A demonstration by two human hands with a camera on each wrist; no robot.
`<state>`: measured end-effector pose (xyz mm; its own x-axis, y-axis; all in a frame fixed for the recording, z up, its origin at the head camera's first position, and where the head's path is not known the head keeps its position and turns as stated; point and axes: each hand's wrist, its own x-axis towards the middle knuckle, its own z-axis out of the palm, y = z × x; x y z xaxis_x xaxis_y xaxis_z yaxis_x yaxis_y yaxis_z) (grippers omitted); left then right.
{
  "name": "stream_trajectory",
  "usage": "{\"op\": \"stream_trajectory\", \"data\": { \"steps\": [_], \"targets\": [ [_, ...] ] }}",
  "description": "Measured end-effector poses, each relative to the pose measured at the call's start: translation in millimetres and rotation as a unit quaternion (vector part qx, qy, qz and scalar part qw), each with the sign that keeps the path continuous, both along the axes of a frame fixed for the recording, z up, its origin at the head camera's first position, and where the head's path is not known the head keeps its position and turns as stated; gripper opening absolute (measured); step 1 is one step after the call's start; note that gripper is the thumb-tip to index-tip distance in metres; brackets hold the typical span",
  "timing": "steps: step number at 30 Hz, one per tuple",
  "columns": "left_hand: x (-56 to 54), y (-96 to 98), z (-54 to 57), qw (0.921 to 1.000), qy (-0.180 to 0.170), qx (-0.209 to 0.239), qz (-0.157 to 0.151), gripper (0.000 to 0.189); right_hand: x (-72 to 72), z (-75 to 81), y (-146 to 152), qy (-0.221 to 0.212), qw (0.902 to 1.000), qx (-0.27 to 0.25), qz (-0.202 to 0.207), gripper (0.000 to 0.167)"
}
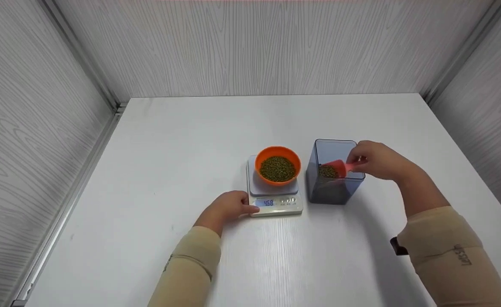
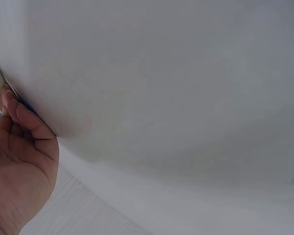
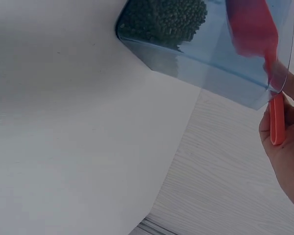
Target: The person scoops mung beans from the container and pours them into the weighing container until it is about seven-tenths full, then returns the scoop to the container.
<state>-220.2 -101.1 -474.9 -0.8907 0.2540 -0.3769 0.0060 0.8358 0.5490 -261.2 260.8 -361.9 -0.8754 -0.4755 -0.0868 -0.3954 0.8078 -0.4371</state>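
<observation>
My right hand pinches the handle of a red scoop over the rim of a translucent blue-grey square container. Small green beans, like mung beans, lie in the scoop's bowl. From the right wrist view, more beans show through the container's wall, below the scoop. An orange bowl of the same beans stands on the plate of a white kitchen scale. With thumb on the front and fingers along the side, my left hand grips the scale's front left corner. Lit digits resembling 468 show on its display.
All this stands on a white table, the container just right of the scale. Pale wood-grain panels rise behind the table and on both sides. Beige sleeves cover both forearms.
</observation>
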Motion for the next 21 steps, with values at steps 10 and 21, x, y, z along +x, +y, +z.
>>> {"op": "stream_trajectory", "data": {
  "steps": [10,21],
  "targets": [
    [-0.4,-0.2,-2.3,1.0000,-0.007,0.003,0.006,0.035,7.4,-3.1,14,-0.008,0.9978,-0.056,-0.034,0.011],
    [-0.6,1.3,-0.6,1.0000,-0.003,-0.007,-0.002,0.036,11.6,-12.6,25,0.023,0.9930,-0.109,-0.039,0.013]
  ]
}}
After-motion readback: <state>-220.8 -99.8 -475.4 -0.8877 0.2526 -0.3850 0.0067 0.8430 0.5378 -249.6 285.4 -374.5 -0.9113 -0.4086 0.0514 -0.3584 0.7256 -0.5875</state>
